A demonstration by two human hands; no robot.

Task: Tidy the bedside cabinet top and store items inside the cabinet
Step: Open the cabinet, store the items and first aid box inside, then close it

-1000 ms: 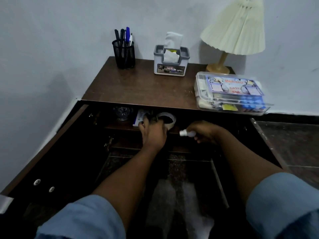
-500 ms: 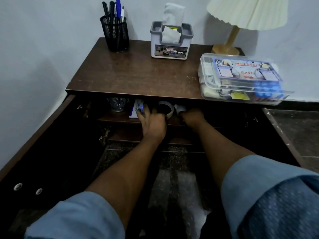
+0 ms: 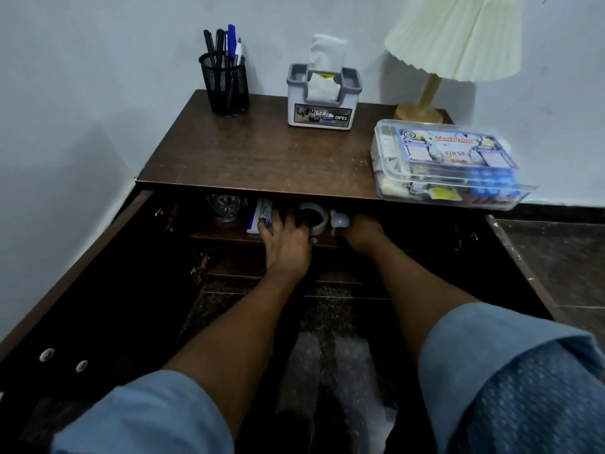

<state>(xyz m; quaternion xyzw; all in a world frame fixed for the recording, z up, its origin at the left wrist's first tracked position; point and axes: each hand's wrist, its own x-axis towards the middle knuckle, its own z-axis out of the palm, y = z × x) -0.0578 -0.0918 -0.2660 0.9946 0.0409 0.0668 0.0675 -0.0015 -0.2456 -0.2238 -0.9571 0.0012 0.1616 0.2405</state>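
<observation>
White bottle [image 3: 340, 220] sits in my right hand [image 3: 363, 232], fingers curled round it, by the front edge of the shelf [image 3: 216, 233] inside the cabinet [image 3: 262, 152]; my left hand [image 3: 288, 245] lies spread, fingertips touching the tape roll [image 3: 319, 221] and a box [image 3: 258, 217].

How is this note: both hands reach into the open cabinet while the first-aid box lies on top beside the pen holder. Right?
No. The head view shows the first-aid box beside the lamp, not the pen holder. Left hand and right hand do reach into the cabinet.
</observation>
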